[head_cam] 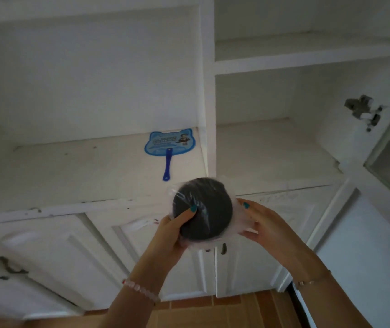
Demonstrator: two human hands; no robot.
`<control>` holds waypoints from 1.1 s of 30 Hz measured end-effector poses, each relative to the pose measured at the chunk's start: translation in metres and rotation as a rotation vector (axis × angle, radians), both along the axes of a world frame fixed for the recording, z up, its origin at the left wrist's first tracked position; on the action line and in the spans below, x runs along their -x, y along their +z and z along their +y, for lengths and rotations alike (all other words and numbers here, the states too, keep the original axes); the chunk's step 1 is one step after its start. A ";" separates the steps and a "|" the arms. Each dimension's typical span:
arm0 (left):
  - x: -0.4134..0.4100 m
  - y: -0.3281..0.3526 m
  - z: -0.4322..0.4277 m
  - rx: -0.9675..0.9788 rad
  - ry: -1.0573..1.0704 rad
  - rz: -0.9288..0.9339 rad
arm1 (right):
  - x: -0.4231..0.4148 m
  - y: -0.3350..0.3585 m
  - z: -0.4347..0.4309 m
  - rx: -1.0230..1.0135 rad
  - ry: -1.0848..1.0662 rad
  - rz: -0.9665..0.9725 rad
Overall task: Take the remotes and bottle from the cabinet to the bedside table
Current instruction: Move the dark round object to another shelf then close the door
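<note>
Both your hands hold one round, dark disc (204,209) wrapped in clear plastic, out in front of the white cabinet (209,91). Your left hand (173,229) grips its lower left edge, thumb pressed onto the dark face. Your right hand (261,221) cups the plastic at its right edge, fingers loosely curled. Just above your grip, a blue hand fan (168,147) lies flat on the shelf. No remotes or bottle are visible.
</note>
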State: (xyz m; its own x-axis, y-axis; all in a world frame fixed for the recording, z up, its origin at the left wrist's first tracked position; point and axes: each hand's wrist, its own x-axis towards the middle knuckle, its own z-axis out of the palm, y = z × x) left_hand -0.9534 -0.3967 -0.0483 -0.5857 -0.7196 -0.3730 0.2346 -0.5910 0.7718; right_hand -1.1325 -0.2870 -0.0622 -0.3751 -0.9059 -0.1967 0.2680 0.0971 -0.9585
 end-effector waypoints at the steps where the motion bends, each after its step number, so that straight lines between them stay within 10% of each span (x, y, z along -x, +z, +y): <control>1: -0.006 0.001 0.000 0.001 0.050 0.009 | 0.000 -0.002 0.000 0.008 0.001 -0.042; 4: -0.028 0.007 -0.007 0.045 0.193 0.006 | 0.000 -0.003 -0.001 0.007 0.016 -0.050; 22: -0.184 0.048 -0.088 0.076 0.577 -0.036 | -0.107 0.078 -0.107 0.281 0.160 1.331; 33: -0.267 0.044 -0.203 0.132 0.385 0.079 | -0.252 0.060 -0.235 0.166 0.282 0.199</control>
